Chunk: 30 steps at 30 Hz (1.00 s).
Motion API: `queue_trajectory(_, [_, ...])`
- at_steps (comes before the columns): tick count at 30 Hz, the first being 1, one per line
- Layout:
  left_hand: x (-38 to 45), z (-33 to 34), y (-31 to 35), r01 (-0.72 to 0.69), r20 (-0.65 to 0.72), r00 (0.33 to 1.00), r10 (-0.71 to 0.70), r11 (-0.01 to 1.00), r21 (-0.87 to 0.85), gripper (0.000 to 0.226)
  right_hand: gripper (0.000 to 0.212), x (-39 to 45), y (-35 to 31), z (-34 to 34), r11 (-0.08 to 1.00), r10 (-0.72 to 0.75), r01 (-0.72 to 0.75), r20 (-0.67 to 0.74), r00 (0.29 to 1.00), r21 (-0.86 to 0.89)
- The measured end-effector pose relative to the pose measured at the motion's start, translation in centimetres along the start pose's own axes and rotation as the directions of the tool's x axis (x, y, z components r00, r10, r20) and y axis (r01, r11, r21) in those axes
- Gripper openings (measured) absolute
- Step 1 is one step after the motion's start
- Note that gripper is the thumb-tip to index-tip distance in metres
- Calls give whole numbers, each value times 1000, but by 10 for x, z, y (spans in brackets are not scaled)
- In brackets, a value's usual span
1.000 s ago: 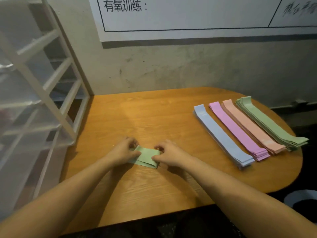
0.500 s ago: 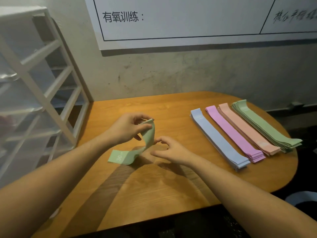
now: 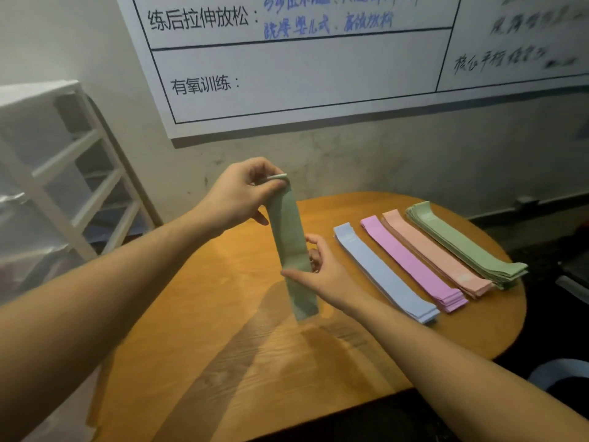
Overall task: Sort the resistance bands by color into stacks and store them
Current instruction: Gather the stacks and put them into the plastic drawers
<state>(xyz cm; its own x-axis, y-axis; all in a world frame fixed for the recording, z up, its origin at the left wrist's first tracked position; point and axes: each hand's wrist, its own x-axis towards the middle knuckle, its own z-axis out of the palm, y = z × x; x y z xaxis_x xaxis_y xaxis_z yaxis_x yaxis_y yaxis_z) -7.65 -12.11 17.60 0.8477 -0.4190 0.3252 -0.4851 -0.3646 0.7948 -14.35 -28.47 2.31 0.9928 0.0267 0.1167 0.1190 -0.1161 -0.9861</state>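
Four colour stacks lie sorted right of the hanging green band point(image 3: 290, 247); left hand point(image 3: 243, 194) pinches its top, right hand point(image 3: 322, 271) pinches mid-length (seemingly the last stray). Storing remains.

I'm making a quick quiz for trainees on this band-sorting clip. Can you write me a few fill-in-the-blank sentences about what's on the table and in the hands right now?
1. The band hanging from the left hand is ____ in color.
2. Counting by color, ____ stacks lie on the table.
3. The stack nearest the right hand is the ____ one.
4. The pink stack lies between the blue stack and the ____ stack.

Missing words: green; four; blue; peach
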Motion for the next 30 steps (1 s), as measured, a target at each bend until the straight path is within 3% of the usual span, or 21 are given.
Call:
queue_trajectory(2, [10,7,9,-7,-28,1000,5,999,-52,6,75,-3,-1,-8,1000,-4,3,-36,999,-23])
queue_trajectory(6, [32,26,20,-15,-44,999,9,993,-121,7,33,-10,-12,-31,996,6,-14,-85,996,-87])
queue_trajectory(10, [57,53,20,8,-70,997,-19,989,-145,11,12,-20,-13,-70,993,64,-78,-155,986,-83])
queue_trajectory(13, [79,79,17,47,-43,997,-56,979,-197,9,16,-29,-10,-108,991,117,-128,-215,970,-36])
queue_trajectory(22, [149,184,-1,269,54,962,-267,896,-355,8,18,-69,11,-237,897,278,-370,-341,898,-242])
queue_trajectory(26, [174,236,-11,340,182,939,-292,867,-365,7,19,-84,15,-291,877,300,-425,-434,849,-224])
queue_trajectory(30, [199,290,-20,359,197,931,-309,872,-333,11,26,-84,21,-333,819,323,-503,-502,802,-276])
